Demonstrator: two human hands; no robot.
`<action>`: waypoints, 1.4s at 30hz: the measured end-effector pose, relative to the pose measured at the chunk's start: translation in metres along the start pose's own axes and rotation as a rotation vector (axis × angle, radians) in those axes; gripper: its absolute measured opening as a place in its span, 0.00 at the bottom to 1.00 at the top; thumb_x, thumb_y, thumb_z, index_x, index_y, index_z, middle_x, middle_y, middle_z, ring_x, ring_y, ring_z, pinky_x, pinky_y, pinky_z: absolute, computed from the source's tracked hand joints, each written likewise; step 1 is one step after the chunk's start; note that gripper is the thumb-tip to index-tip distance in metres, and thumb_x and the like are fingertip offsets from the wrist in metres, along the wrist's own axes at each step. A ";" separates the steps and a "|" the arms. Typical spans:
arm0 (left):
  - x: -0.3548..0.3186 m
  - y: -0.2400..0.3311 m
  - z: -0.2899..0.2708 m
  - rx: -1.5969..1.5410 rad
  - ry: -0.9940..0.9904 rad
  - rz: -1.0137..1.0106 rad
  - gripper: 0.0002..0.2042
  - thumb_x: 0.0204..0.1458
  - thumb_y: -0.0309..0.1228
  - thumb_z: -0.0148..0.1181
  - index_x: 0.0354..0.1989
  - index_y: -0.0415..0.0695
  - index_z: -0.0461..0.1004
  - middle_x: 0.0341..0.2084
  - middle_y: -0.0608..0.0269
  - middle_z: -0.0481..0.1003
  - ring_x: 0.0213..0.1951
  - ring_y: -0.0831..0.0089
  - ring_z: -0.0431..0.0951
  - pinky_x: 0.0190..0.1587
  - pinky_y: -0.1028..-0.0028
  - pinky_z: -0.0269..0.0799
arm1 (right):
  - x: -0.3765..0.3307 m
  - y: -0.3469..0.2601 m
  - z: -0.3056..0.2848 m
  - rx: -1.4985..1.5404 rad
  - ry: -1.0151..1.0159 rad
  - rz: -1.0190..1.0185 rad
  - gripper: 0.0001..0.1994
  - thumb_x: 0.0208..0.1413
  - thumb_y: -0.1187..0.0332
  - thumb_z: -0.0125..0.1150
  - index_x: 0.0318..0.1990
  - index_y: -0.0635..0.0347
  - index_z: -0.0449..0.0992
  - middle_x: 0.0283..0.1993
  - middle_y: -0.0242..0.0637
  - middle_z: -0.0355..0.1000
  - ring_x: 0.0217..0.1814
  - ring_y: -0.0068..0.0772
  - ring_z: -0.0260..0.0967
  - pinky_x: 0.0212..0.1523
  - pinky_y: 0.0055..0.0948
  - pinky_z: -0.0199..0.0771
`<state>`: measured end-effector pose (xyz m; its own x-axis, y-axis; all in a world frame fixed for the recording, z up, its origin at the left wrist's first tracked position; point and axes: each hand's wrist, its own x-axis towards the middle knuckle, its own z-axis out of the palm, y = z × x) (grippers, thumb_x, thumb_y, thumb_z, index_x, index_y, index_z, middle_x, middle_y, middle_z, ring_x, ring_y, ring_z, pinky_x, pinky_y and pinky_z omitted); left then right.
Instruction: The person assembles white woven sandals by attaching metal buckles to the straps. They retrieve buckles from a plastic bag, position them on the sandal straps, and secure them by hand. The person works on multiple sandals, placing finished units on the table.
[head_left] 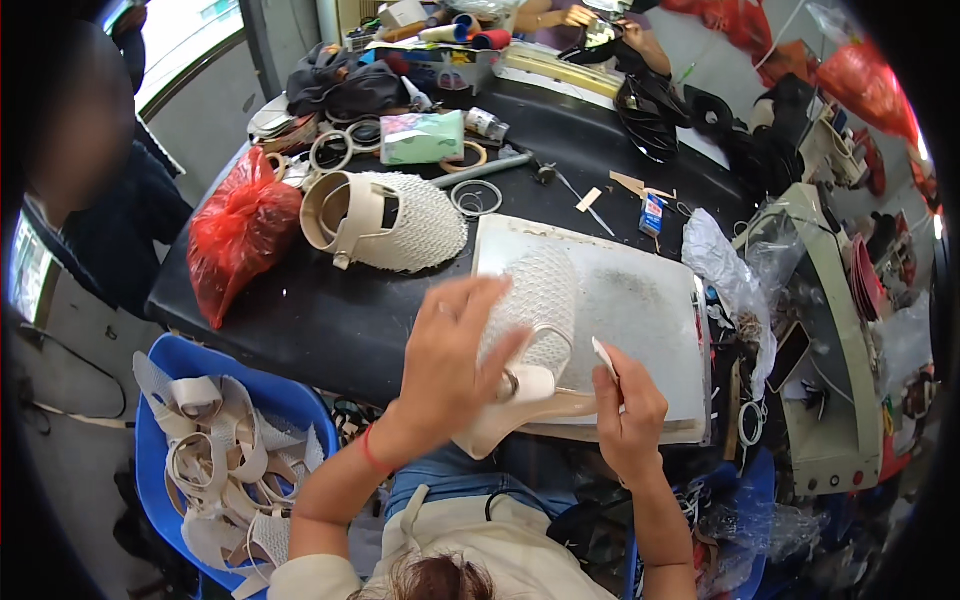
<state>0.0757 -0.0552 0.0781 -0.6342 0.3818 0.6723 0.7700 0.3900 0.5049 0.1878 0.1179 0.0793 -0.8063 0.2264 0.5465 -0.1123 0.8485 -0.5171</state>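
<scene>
A white woven shoe upper (540, 290) with a beige lining and strap lies over the near left part of a pale work board (640, 295). Over its left side hovers my left hand (445, 345), slightly blurred, thumb and fingers apart; whether it touches the weave I cannot tell. My right hand (632, 408) is closed at the right end of the upper's beige band, with a small white tip sticking up between thumb and fingers. Hidden by the fingers is how that tip joins the band. A stack of similar woven uppers (415, 220) lies on its side farther left.
A knotted red plastic bag (240, 235) sits on the black table (330, 330). The blue bin (165, 440) at lower left holds several beige uppers. Tape rolls (330, 152), a green pack (422, 138) and a small blue box (652, 214) lie beyond. A sewing machine (825, 400) stands right; other people are nearby.
</scene>
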 end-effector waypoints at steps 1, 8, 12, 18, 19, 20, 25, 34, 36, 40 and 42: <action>-0.006 0.015 -0.010 0.014 -0.068 0.003 0.22 0.48 0.40 0.62 0.48 0.40 0.71 0.41 0.54 0.70 0.42 0.59 0.68 0.45 0.66 0.64 | -0.005 0.001 -0.001 0.101 -0.005 0.102 0.11 0.54 0.75 0.57 0.45 0.62 0.74 0.26 0.37 0.67 0.23 0.29 0.61 0.26 0.24 0.62; -0.061 0.048 -0.024 0.364 -0.264 0.041 0.22 0.43 0.42 0.66 0.46 0.46 0.74 0.38 0.64 0.67 0.41 0.65 0.65 0.42 0.69 0.58 | -0.020 -0.005 -0.001 0.421 -0.239 0.357 0.12 0.51 0.72 0.63 0.43 0.62 0.74 0.27 0.35 0.67 0.21 0.22 0.60 0.22 0.21 0.62; -0.050 0.046 -0.022 0.086 -0.305 -0.131 0.14 0.46 0.29 0.64 0.42 0.42 0.75 0.28 0.63 0.73 0.29 0.69 0.73 0.32 0.72 0.67 | -0.014 -0.017 0.006 0.447 -0.369 0.286 0.12 0.51 0.72 0.63 0.43 0.62 0.75 0.28 0.32 0.67 0.22 0.20 0.60 0.23 0.20 0.61; -0.034 0.038 -0.026 -0.364 -0.247 -0.460 0.07 0.53 0.25 0.56 0.37 0.34 0.70 0.24 0.54 0.77 0.26 0.66 0.80 0.27 0.74 0.74 | -0.005 -0.014 -0.001 0.720 -0.291 0.280 0.07 0.54 0.74 0.59 0.40 0.63 0.76 0.28 0.31 0.67 0.26 0.19 0.60 0.28 0.20 0.62; -0.033 0.038 -0.029 -0.389 -0.233 -0.516 0.07 0.54 0.25 0.55 0.37 0.34 0.70 0.25 0.52 0.77 0.27 0.66 0.80 0.28 0.75 0.75 | -0.004 -0.011 -0.004 0.671 -0.279 0.238 0.07 0.55 0.74 0.58 0.40 0.63 0.76 0.28 0.32 0.67 0.26 0.19 0.60 0.29 0.20 0.62; -0.033 0.038 -0.030 -0.420 -0.223 -0.555 0.06 0.56 0.25 0.53 0.37 0.34 0.69 0.25 0.53 0.77 0.29 0.70 0.81 0.30 0.76 0.75 | -0.002 -0.012 -0.009 0.654 -0.278 0.298 0.07 0.55 0.75 0.57 0.41 0.63 0.77 0.29 0.32 0.68 0.26 0.17 0.59 0.27 0.17 0.60; -0.039 0.036 -0.028 -0.766 -0.173 -0.727 0.09 0.58 0.26 0.50 0.44 0.36 0.69 0.28 0.62 0.75 0.29 0.80 0.76 0.33 0.81 0.72 | 0.008 -0.030 -0.009 0.889 -0.357 0.370 0.09 0.54 0.74 0.59 0.43 0.61 0.78 0.31 0.30 0.71 0.26 0.14 0.62 0.28 0.14 0.61; -0.047 0.019 -0.034 -1.177 -0.218 -0.881 0.11 0.61 0.28 0.45 0.50 0.39 0.67 0.28 0.72 0.68 0.29 0.88 0.63 0.33 0.87 0.60 | 0.023 -0.022 0.009 0.995 -0.527 0.548 0.09 0.54 0.71 0.60 0.40 0.66 0.77 0.33 0.31 0.74 0.34 0.15 0.67 0.35 0.16 0.67; -0.046 0.015 -0.030 -1.208 -0.208 -0.883 0.11 0.61 0.27 0.45 0.48 0.38 0.67 0.28 0.72 0.68 0.28 0.88 0.63 0.31 0.87 0.60 | 0.025 -0.020 0.009 0.994 -0.555 0.543 0.08 0.54 0.71 0.59 0.39 0.66 0.77 0.33 0.31 0.74 0.34 0.15 0.67 0.36 0.17 0.68; -0.034 0.021 -0.018 -1.020 -0.295 -0.883 0.11 0.60 0.28 0.45 0.46 0.38 0.70 0.29 0.72 0.70 0.29 0.88 0.65 0.31 0.86 0.61 | 0.024 -0.004 0.010 0.853 -0.585 0.431 0.09 0.54 0.68 0.59 0.36 0.64 0.78 0.30 0.31 0.74 0.32 0.17 0.67 0.35 0.20 0.68; -0.039 0.023 -0.022 -0.922 -0.277 -0.788 0.10 0.59 0.28 0.46 0.44 0.38 0.71 0.28 0.69 0.72 0.26 0.87 0.66 0.28 0.86 0.61 | 0.028 -0.001 0.011 0.797 -0.626 0.156 0.09 0.52 0.68 0.60 0.37 0.64 0.78 0.31 0.36 0.75 0.32 0.24 0.69 0.35 0.24 0.69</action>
<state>0.1195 -0.0799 0.0754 -0.8525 0.5185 -0.0666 -0.1366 -0.0980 0.9858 0.1587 0.1179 0.0881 -0.9779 -0.1770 0.1114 -0.1489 0.2152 -0.9652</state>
